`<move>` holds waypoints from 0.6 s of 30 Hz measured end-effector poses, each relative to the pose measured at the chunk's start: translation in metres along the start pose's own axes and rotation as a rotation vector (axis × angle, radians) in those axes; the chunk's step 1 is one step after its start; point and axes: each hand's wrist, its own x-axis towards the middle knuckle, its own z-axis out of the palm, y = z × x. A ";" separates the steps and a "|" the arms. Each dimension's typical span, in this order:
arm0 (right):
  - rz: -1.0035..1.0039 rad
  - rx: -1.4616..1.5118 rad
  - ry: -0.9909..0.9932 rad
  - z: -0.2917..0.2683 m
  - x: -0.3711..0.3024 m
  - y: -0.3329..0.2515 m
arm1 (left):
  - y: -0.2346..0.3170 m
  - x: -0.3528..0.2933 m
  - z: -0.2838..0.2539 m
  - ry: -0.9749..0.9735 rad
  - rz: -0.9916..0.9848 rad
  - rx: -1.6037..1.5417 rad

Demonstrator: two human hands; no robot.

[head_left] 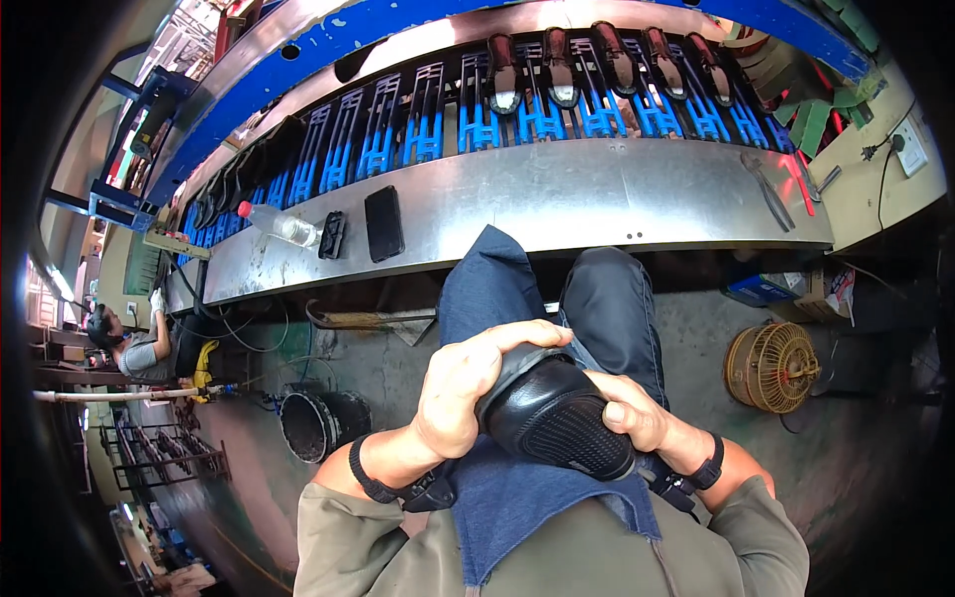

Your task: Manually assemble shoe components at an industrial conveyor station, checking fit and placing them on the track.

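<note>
A black shoe [557,413] with a smooth rounded part and a dotted, perforated-looking panel is held over my lap. My left hand [468,383] wraps its left side, with the fingers reaching over the far edge. On the other side my right hand [632,413] grips it, the thumb pressed near the dotted panel. Beneath the shoe, a dark blue denim cloth [537,512] covers part of my lap. Part of the shoe is hidden behind my hands.
Ahead stands a metal bench [597,194] with a phone [384,224], a clear bottle [288,227] and pliers-like tools [766,189]. Behind it, several shoes [617,65] rest on blue racks. A black bucket [318,423] and a round wire fan [774,368] flank me. Another person [144,353] works far left.
</note>
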 end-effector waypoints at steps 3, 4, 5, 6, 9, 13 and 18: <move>0.011 -0.022 -0.002 -0.002 0.000 0.002 | 0.005 -0.001 0.002 0.011 -0.017 0.023; 0.011 -0.023 -0.001 -0.002 0.000 0.004 | 0.005 -0.001 0.003 0.010 -0.017 0.023; 0.003 -0.016 -0.007 -0.002 0.000 0.005 | 0.005 -0.002 0.003 0.010 -0.022 0.025; -0.002 -0.009 -0.011 -0.002 0.000 0.006 | 0.005 -0.002 0.003 0.010 -0.028 0.025; 0.009 -0.057 0.005 -0.003 -0.002 0.005 | 0.004 -0.002 0.002 0.001 -0.045 0.034; 0.047 -0.032 -0.003 -0.004 -0.006 0.005 | 0.006 -0.005 0.004 -0.017 -0.050 0.043; 0.066 0.045 -0.001 -0.004 -0.010 0.002 | 0.007 -0.012 0.009 -0.048 -0.063 0.066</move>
